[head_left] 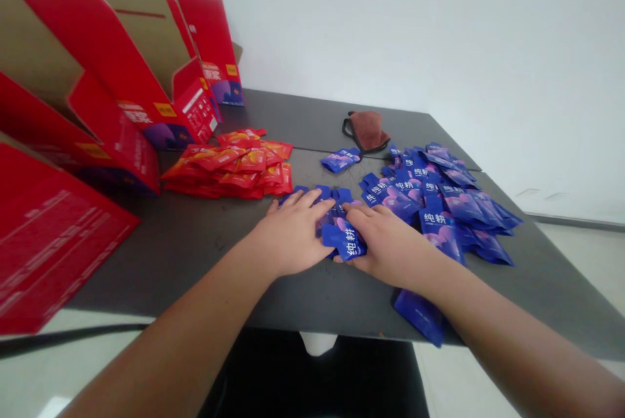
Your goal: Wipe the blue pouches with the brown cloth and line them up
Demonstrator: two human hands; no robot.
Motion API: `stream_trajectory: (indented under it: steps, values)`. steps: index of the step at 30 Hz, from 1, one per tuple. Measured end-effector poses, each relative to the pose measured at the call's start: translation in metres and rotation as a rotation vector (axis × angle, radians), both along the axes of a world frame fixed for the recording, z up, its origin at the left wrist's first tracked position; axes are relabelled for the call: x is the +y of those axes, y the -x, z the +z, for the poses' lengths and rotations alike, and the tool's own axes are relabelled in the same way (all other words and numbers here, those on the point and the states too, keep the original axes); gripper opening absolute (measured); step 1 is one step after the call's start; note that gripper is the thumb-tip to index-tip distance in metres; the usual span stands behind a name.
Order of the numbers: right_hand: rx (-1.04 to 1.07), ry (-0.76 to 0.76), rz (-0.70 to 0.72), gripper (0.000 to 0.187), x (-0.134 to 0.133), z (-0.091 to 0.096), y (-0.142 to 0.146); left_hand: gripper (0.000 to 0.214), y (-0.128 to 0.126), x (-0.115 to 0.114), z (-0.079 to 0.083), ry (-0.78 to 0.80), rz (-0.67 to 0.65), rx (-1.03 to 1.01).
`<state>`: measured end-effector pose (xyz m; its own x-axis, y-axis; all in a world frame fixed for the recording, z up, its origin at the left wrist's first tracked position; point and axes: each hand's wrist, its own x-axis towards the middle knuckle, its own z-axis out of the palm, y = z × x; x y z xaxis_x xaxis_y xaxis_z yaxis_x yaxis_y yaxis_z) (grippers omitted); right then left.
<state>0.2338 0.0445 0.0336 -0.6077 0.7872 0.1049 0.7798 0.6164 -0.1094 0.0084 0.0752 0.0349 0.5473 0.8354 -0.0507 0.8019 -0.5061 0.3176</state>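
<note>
My left hand (pixel 290 233) and my right hand (pixel 388 242) lie side by side on the dark table (pixel 195 242), both pressed around a small bunch of blue sachets (pixel 343 236) with white lettering. Fingers of each hand curl over the bunch from either side. A large loose pile of the same blue sachets (pixel 439 200) spreads to the right of my right hand. One blue sachet (pixel 420 317) lies under my right forearm near the table's front edge. A pile of red sachets (pixel 234 164) sits behind my left hand.
Open red cardboard cartons (pixel 122 73) stand at the back left, and a flat red carton panel (pixel 43 242) overhangs the left edge. A brown face mask (pixel 367 129) and a small separate stack of blue sachets (pixel 340 159) lie at the back.
</note>
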Motion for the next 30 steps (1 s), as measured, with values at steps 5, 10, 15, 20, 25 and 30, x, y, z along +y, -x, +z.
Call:
stream_trajectory:
  steps: [5, 10, 15, 20, 25, 30]
  values:
    - [0.05, -0.009, 0.0, 0.053, 0.001, 0.0, 0.007, 0.078, 0.003, 0.002, -0.003, 0.001, 0.019, -0.032]
    - [0.175, 0.089, 0.008, 0.074, 0.01, 0.001, -0.013, 0.063, -0.012, 0.011, -0.007, -0.018, 0.113, -0.107]
    - [0.274, 0.145, -0.045, 0.076, 0.012, -0.006, -0.024, 0.06, -0.015, 0.016, -0.003, -0.029, 0.108, -0.17]
    - [0.29, 0.144, -0.076, 0.082, 0.013, -0.012, -0.026, 0.058, 0.0, 0.006, 0.002, -0.03, 0.04, -0.179]
    - [0.313, 0.165, -0.055, 0.085, 0.013, -0.01, -0.029, 0.105, 0.019, -0.005, -0.003, 0.021, -0.094, -0.106]
    - [0.439, 0.191, -0.154, 0.068, 0.014, 0.003, -0.023, 0.108, 0.027, -0.003, -0.016, -0.081, -0.124, -0.074]
